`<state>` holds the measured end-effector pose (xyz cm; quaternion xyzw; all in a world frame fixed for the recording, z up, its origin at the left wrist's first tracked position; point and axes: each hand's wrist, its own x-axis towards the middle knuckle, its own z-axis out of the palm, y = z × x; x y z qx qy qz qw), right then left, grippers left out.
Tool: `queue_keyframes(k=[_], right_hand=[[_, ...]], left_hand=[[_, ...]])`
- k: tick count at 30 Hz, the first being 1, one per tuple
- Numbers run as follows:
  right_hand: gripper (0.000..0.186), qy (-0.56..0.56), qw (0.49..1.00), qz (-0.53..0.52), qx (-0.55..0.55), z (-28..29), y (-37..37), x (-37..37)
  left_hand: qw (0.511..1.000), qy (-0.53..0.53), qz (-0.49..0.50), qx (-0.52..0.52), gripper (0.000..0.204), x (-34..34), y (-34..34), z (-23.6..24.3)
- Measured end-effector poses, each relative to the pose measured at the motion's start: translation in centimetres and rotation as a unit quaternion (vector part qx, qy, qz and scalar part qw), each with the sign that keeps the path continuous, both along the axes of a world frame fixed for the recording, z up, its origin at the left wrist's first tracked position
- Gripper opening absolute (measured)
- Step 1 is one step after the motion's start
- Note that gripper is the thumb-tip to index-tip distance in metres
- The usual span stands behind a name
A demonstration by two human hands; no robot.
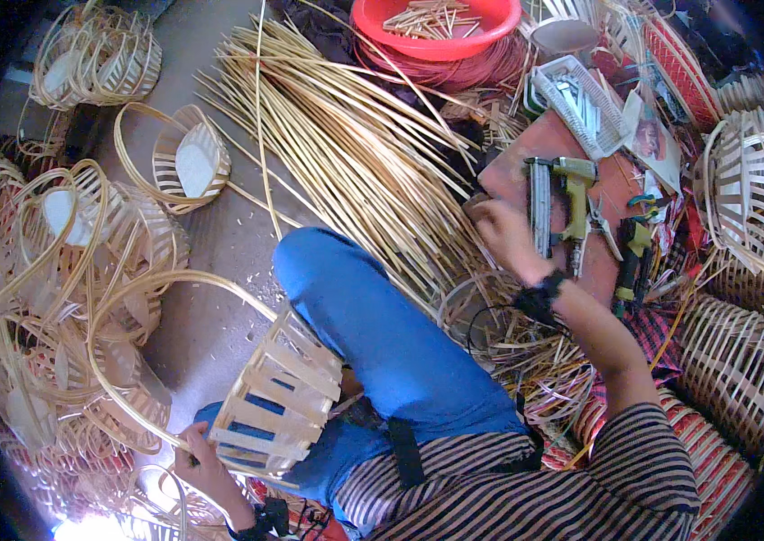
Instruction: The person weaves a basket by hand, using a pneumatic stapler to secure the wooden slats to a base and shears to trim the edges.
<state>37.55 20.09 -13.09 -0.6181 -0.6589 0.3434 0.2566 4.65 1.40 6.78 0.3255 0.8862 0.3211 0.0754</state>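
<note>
Left hand [197,460]: is gripping, fingers curling inward, low on the body's left side.
Left forearm [236,510]: is showing only in a short stretch behind the hand.
Right hand [506,233]: is sitting well forward of the left, back facing up, fingers bending; the fingertips are not showing clearly.
Right wrist [539,296]: is lying nearly straight between hand and forearm.
Right arm [607,347]: is slanting forward and inward, elbow bending slightly.
Knee [319,257]: is pointing forward between the hands.

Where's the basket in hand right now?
Head view, lower left of centre: the basket is tilted over the person's lap, just left of the raised blue trouser leg, with the left hand at the base of its handle.
</note>
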Motion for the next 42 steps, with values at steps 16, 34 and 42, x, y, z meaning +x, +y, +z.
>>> queue_keyframes(k=[16, 34, 42], right_hand=[[0.021, -0.186, 0.963, 0.022, -0.194, -15.4, 2.8, -9.4], [0.015, -0.162, 0.953, -0.142, -0.215, -12.8, 3.5, -12.0], [0.032, -0.226, 0.933, -0.078, -0.268, -13.6, 3.7, -11.3]], left_hand=[[0.962, -0.074, 0.243, -0.096, 0.042, 5.2, -5.4, 7.7], [0.982, -0.04, 0.18, -0.048, 0.043, 4.8, -6.5, 4.8], [0.976, -0.044, 0.202, -0.071, 0.042, 3.7, -6.3, 5.1]])
